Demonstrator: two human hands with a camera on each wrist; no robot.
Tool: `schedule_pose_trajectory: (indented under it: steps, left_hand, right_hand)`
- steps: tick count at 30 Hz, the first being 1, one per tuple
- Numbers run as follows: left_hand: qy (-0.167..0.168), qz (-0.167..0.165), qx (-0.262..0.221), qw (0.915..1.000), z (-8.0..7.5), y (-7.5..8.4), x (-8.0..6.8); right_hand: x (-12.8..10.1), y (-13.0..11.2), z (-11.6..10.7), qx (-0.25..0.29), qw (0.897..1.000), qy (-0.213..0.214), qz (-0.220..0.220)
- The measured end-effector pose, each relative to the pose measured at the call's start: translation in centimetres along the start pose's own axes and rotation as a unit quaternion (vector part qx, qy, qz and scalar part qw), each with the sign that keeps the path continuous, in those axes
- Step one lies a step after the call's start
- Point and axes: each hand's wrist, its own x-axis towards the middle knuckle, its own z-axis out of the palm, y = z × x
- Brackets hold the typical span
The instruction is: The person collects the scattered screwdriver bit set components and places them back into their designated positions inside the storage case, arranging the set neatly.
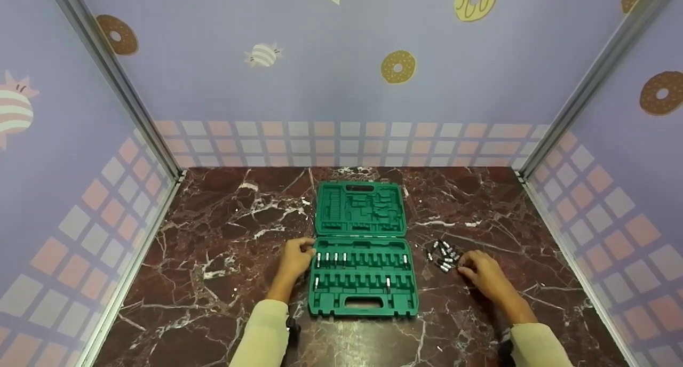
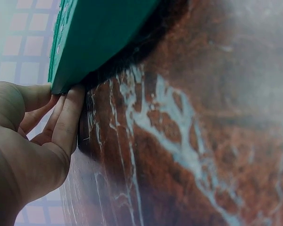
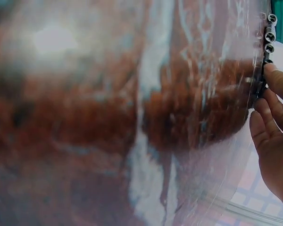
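Note:
A green plastic socket case (image 1: 360, 297) lies open, its molded lid (image 1: 360, 208) laid back away from me. Several chrome-and-black sockets (image 1: 335, 259) stand in its two rows of slots. My left hand (image 1: 295, 257) rests at the case's left side; in the left wrist view its thumb and fingertips touch the case's side wall (image 2: 99, 42). To the right of the case is a pile of loose sockets (image 1: 444, 255), with round ends showing in the right wrist view. My right hand (image 1: 482, 271) touches the pile's right edge; whether its fingertips pinch a socket cannot be made out.
The case and pile lie on a dark red marbled tabletop (image 1: 213, 281). Patterned walls (image 1: 331, 100) enclose the back and both sides, with metal rails (image 1: 125, 249) along the side edges. Small white flecks dot the surface.

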Motion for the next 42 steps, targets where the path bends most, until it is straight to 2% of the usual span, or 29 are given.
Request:
schedule_pose_trajectory:
  steps: [11, 18, 23, 27, 31, 34, 39, 42]
  left_hand:
    - [0.000, 0.006, 0.003, 1.0000, 0.0, 0.3, 0.0]
    - [0.004, 0.006, 0.005, 1.0000, 0.0, 0.2, 0.0]
    - [0.009, 0.013, 0.011, 0.9998, 0.1, 0.1, 0.0]
    - [0.007, 0.013, 0.008, 0.9999, 0.1, 0.1, 0.0]
    - [0.010, 0.017, 0.012, 0.9997, 0.1, 0.1, 0.0]
    - [0.015, 0.020, 0.012, 0.9996, 0.1, 0.0, 0.0]
    - [0.017, 0.010, 0.008, 0.9998, 0.2, 0.0, 0.1]
    - [0.018, 0.004, 0.008, 0.9998, 0.2, 0.0, 0.1]
  right_hand:
    - [0.1, -1.5, -0.4, 0.070, 0.995, -0.002, 0.072]
    - [0.6, -3.2, 0.1, 0.132, 0.988, -0.009, 0.083]
    - [1.2, -4.8, 0.6, 0.181, 0.979, -0.020, 0.095]
    - [1.7, -6.1, 1.2, 0.212, 0.973, -0.022, 0.089]
    - [2.3, -7.1, 2.0, 0.257, 0.964, -0.029, 0.055]
    - [2.6, -8.8, 1.9, 0.276, 0.959, -0.055, 0.028]
    - [3.4, -11.0, 2.5, 0.287, 0.953, -0.096, 0.008]
    - [4.1, -11.2, 3.7, 0.296, 0.950, -0.103, 0.001]
